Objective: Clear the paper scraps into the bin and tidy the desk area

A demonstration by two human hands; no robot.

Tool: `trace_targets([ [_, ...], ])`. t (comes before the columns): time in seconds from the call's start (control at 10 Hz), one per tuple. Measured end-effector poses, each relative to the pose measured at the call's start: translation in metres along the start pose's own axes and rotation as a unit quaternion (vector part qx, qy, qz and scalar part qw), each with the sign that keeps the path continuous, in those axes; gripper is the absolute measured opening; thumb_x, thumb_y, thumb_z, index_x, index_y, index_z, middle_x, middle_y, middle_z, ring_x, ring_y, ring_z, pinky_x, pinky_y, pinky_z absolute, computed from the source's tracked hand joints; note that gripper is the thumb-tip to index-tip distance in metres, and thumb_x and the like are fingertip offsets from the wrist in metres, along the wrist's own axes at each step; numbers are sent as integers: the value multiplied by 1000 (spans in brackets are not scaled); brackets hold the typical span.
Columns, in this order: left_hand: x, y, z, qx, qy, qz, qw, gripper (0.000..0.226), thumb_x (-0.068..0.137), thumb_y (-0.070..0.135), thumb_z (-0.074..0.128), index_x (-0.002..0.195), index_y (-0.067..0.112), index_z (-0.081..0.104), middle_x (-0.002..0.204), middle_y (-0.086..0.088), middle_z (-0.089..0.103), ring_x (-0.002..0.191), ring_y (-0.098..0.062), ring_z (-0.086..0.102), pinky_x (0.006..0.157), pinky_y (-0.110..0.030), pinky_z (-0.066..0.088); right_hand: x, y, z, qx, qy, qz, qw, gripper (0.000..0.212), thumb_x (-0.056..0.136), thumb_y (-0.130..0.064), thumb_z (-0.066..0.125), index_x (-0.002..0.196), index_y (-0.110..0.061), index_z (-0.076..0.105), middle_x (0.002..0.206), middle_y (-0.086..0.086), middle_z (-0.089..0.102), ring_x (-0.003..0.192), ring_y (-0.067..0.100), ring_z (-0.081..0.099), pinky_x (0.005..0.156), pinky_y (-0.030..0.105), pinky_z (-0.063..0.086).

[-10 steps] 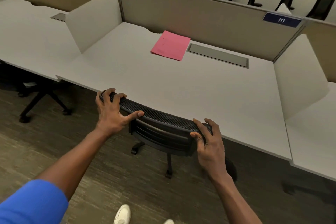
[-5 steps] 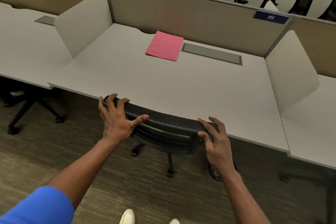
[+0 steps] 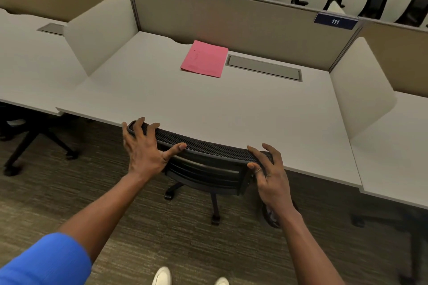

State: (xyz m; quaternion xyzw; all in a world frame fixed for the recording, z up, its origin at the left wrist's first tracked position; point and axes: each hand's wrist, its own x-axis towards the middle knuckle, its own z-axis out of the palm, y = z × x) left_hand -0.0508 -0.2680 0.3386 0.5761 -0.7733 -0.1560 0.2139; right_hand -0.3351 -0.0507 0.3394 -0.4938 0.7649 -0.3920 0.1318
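Note:
A black mesh office chair (image 3: 208, 146) is tucked under the white desk (image 3: 231, 109), its backrest top against the desk's front edge. My left hand (image 3: 144, 148) lies over the left end of the backrest, fingers spread across the top and thumb along the rim. At the right end, my right hand (image 3: 269, 173) curls its fingers over the top with the thumb on the rim. A pink folder (image 3: 205, 58) lies flat at the back of the desk. No paper scraps or bin are in view.
A grey cable cover (image 3: 264, 67) is set into the desk beside the folder. White side dividers (image 3: 99, 32) (image 3: 359, 90) and a tan back panel (image 3: 231, 18) enclose the desk. Another chair's base (image 3: 34, 143) stands under the left desk. Carpet lies below.
The chair has rolled further under the desk, with both hands staying on its backrest. My fingers have spread and loosened on the top rim.

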Motion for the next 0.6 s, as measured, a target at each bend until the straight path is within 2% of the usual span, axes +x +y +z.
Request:
trace_targets([
  [0.1,0,2,-1,28,-25,-9,999,133,59,111,30,160,24,37,177,-9,2,160,-50,-20,126,-74,-3,0,-2,-3,-24,-9,14,1000,64,94,-82,35,152,-56,41,165,-8,26,154,22,32,117,54,47],
  [0.2,-2,7,-5,77,-38,-12,996,140,63,110,22,169,19,17,178,-12,-14,158,-42,-34,126,-67,-17,1,-6,-6,-72,-27,37,996,85,87,-92,30,161,-53,20,173,-3,16,163,22,13,126,55,33],
  [0.3,-2,8,-6,112,-49,23,992,141,69,109,14,170,10,3,176,-16,-22,159,-33,-36,131,-62,-13,-2,-7,-8,-100,-34,51,993,99,86,-94,30,166,-43,5,178,1,5,165,19,-2,132,54,17],
  [0.5,-1,12,-15,153,-41,111,981,135,77,105,19,169,7,11,176,-17,-21,161,-30,-33,131,-53,-19,2,-15,-20,-145,-41,51,987,107,83,-98,26,167,-38,-1,178,2,-5,164,16,-13,134,49,3],
  [0.6,9,23,-25,144,2,164,976,132,79,103,25,169,6,17,177,-17,-19,163,-30,-29,130,-45,-23,9,-22,-30,-164,-35,42,985,107,82,-99,25,167,-38,-1,178,-1,-6,163,14,-15,133,45,-1],
])
